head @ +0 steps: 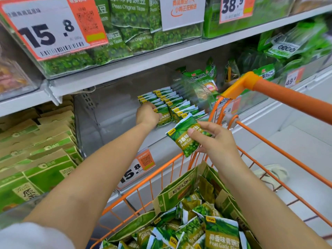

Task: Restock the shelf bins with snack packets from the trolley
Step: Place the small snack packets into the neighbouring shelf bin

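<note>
Rows of green garlic-pea packets (pixel 172 103) stand inside the clear shelf bin (pixel 93 126) on the middle shelf. My left hand (pixel 146 114) reaches into the bin and grips the front packet of the left row. My right hand (pixel 213 139) hovers just above the trolley's rim, pinching one green packet (pixel 181 139) between thumb and fingers. Below it, an open cardboard box (pixel 172 193) in the orange trolley (pixel 291 97) holds several more loose packets (pixel 221 232).
Stacked green-and-brown cartons (pixel 39 159) fill the bin to the left. The upper shelf carries bins of original-taste pea bags (pixel 129 24) behind price tags. A 15.8 price tag (pixel 136 169) hangs on the bin front. More green snack bags (pixel 280 47) lie at the right.
</note>
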Available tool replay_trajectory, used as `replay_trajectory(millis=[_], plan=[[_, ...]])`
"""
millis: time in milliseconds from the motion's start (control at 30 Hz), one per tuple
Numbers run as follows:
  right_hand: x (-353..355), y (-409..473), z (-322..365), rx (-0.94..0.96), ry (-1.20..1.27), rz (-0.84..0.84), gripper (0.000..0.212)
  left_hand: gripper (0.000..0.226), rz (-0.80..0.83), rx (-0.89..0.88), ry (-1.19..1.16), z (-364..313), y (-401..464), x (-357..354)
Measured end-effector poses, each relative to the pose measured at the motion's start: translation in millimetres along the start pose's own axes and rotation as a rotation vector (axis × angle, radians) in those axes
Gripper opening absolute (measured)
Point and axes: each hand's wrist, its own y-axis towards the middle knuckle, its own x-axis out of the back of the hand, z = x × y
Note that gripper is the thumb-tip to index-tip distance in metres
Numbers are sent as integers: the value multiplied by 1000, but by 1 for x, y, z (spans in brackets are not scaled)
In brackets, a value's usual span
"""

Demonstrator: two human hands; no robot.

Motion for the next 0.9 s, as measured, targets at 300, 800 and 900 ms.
replay_trajectory(millis=[300, 800, 900], plan=[[-3, -1, -4, 53, -13, 5, 22, 50, 29, -72, 45, 6, 3, -5], [-5, -8, 15, 170, -35, -64, 22, 11, 621, -155, -559, -35, -116, 96], [0, -8, 6, 313, -510, -43, 28, 10, 350, -110, -485, -26, -86, 92]])
